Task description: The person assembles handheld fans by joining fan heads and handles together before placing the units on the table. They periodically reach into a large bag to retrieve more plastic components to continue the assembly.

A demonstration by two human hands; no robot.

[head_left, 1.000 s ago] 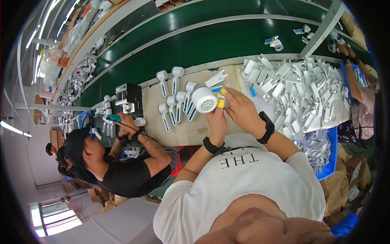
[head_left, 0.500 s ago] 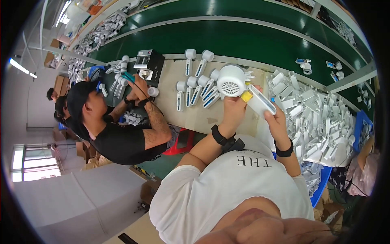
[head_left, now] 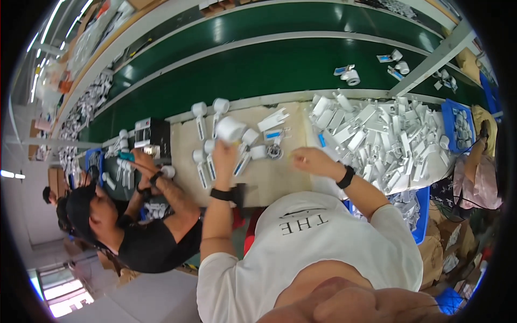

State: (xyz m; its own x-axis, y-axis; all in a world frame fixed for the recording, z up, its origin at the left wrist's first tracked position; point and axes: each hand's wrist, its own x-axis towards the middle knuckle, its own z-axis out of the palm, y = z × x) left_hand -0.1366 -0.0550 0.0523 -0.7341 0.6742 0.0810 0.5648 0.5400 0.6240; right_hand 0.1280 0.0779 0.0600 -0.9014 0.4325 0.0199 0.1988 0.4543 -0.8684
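Over the left part of the tan mat [head_left: 280, 180], my left hand [head_left: 223, 160] is holding a smooth, white, drum-shaped unit [head_left: 230, 129] among long-handled white units [head_left: 199, 157]. My right hand [head_left: 316, 161] is hanging well apart, fingers bunched; I cannot tell whether they are pinching anything. Bare mat is lying open below and between my hands. Angular white pieces [head_left: 371, 129] are crowding the right; a pale rail [head_left: 258, 100] is edging the slick green belt [head_left: 269, 70] beyond.

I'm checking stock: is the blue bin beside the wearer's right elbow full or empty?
Not empty: the blue bin holds pale plastic pieces; how full, cannot tell.
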